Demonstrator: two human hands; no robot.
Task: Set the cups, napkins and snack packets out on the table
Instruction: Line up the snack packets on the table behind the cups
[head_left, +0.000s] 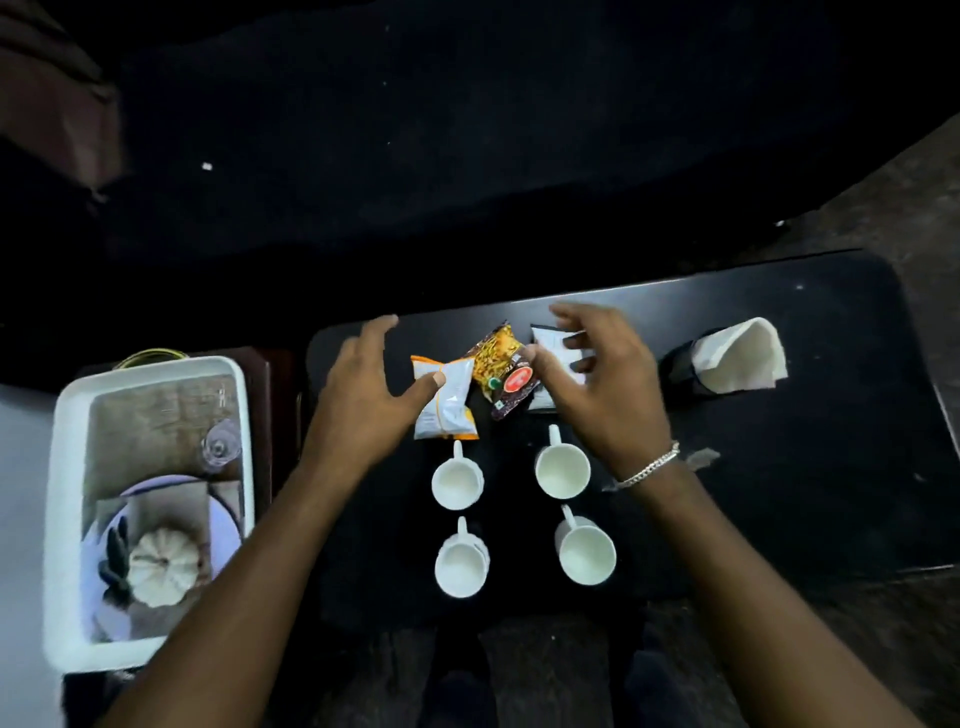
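While both hands hover spread over the packets, the left hand thumb touching the white-orange packet and the right hand open above the white packet, spacing them evenly seems wise; the yellow packet lies between; four cups sit nearer the body; napkins stand beyond the right hand.

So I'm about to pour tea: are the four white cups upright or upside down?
Upright. All four white cups show open mouths and pale insides, seemingly empty, handles pointing away, on the black table.
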